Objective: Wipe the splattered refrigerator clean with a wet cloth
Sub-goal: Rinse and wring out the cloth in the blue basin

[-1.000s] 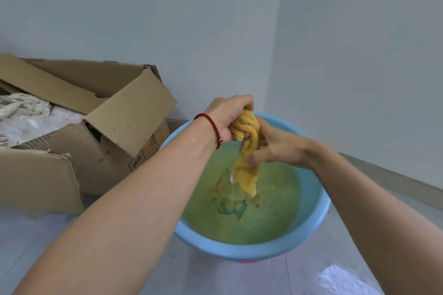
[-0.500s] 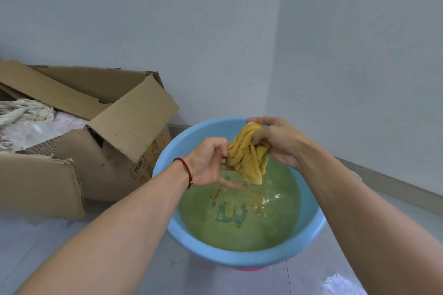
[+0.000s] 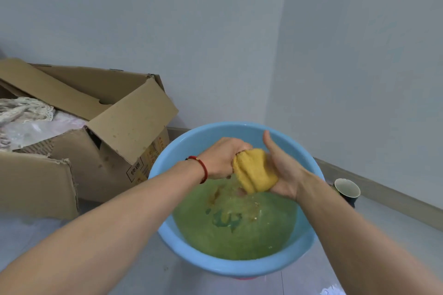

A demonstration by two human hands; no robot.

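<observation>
A wet yellow cloth (image 3: pixel 255 171), bunched into a wad, is held over a blue basin (image 3: pixel 191 141) of greenish water on the floor. My left hand (image 3: pixel 221 158), with a red string bracelet at the wrist, grips the cloth's upper left end. My right hand (image 3: pixel 281 170) cups the wad from the right with its palm, thumb pointing up, fingers wrapped under the cloth. Water trickles from the cloth into the basin. No refrigerator is in view.
An open cardboard box (image 3: pixel 103 132) holding lace fabric and plastic stands to the left of the basin, against the wall. A dark cup (image 3: pixel 347 190) sits on the floor just right of the basin. Walls meet in a corner behind it.
The cloth has gone from a hanging strip to a tight wad. My left hand moved up onto its end, and my right hand turned palm-up around it, lower over the water.
</observation>
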